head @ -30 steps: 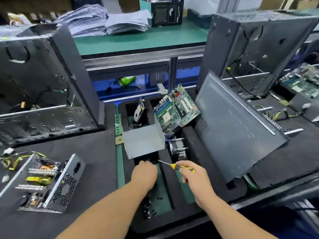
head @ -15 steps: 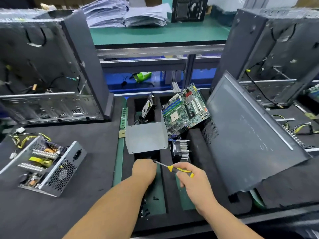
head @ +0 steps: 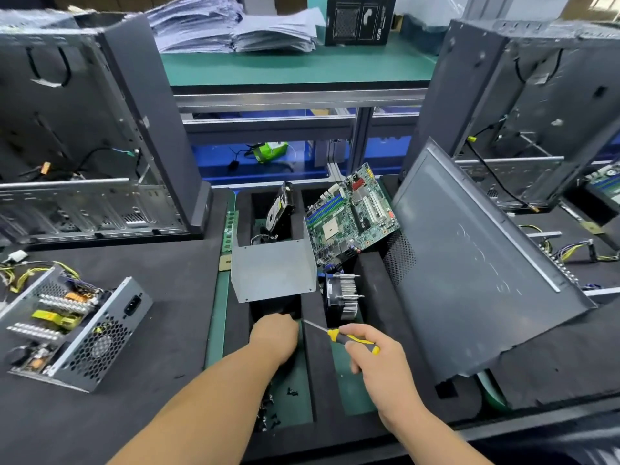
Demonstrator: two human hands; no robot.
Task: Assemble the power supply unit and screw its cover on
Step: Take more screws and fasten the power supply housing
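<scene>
Now one screwdriver [head: 352, 340] in right hand [head: 385, 370], one cover [head: 273, 270], two hands

1. my left hand [head: 273, 333] reached knuckles-up into a dark foam slot, so its fingers were hidden and i couldn't tell what they touched.
2. the screwdriver [head: 352, 338] handle was partly buried in my right hand [head: 382, 367].
3. the small black screws [head: 268, 407] were too tiny to count.
4. the left case [head: 84, 129] was cut off by the frame's edge.
</scene>
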